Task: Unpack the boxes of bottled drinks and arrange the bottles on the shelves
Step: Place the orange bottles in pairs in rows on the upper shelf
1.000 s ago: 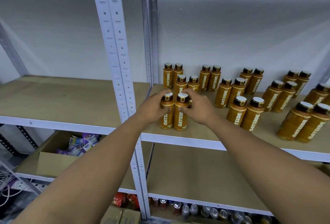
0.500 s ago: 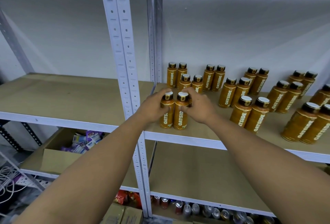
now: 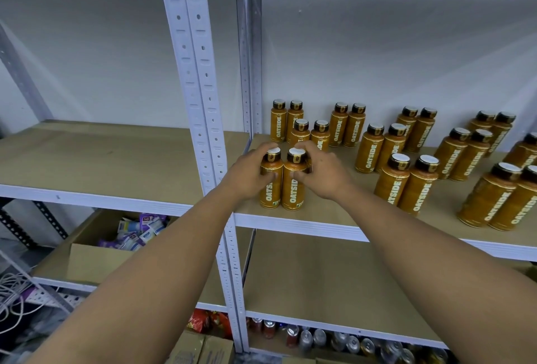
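Rack (image 3: 197,73): white metal shelving, fills pretty much the whole frame, uprights running down the middle-left.
Middle shelf (image 3: 334,215): brown board at center right, that's where all the drinks are standing.
Cardboard box (image 3: 96,262): lower left, one level down, open, small packets inside.
Other bottles (image 3: 392,180): orange OATSIDE ones in upright pairs, spread toward the back and right edge.
Left hand (image 3: 247,172): fingers wrapped round the left front bottle (image 3: 270,189).
Right hand (image 3: 322,172): same deal, curled on the right front bottle (image 3: 292,192).
Placement: both stand upright, touching side by side, near the shelf's front edge at frame center.
Cans (image 3: 319,337): a row along the bottom edge.
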Available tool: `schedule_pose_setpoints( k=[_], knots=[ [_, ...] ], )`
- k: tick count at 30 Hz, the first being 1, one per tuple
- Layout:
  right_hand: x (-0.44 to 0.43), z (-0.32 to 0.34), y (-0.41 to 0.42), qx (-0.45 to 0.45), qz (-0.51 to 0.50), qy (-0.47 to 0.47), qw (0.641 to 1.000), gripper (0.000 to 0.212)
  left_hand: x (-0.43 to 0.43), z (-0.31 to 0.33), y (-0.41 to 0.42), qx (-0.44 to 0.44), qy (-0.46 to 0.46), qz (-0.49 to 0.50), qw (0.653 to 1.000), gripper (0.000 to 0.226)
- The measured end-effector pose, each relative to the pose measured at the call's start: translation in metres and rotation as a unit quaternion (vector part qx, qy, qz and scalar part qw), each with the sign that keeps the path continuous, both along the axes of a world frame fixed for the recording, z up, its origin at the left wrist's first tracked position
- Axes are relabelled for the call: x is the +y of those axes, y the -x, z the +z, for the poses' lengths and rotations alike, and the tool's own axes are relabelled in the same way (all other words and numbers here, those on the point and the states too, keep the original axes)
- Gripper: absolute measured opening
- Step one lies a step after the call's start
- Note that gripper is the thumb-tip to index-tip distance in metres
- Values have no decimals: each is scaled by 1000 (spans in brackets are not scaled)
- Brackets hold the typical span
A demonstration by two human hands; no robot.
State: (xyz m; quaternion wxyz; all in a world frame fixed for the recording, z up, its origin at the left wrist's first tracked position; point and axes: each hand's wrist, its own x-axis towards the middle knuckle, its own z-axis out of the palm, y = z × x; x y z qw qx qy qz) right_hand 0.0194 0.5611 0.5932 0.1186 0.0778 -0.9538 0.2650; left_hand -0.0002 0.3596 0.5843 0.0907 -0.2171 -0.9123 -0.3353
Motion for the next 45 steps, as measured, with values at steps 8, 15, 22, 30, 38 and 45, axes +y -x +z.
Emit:
schedule_pose_setpoints(
  k=[8, 15, 22, 30, 38, 45],
  knots=[
    [1, 0, 1, -5, 7, 3, 1000, 65, 1, 1, 0, 0, 0, 10, 1000, 68],
    [2, -1, 1, -4, 11, 3, 1000, 65, 1, 1, 0, -2, -2, 8, 1000, 67],
    [3, -2, 2, -2, 13, -2, 1000, 66, 0, 0, 1, -5, 2, 10, 1000, 69],
    [3, -4, 2, -2, 15, 2, 1000, 67, 0, 0, 0, -9, 4, 10, 1000, 69],
    [1, -6, 3, 7, 11, 5, 1000, 66, 2, 3, 1, -15, -2, 12, 1000, 68],
    [1, -7, 4, 11, 12, 11, 1000, 67, 2, 1, 0, -10, -4, 13, 1000, 67]
  ],
)
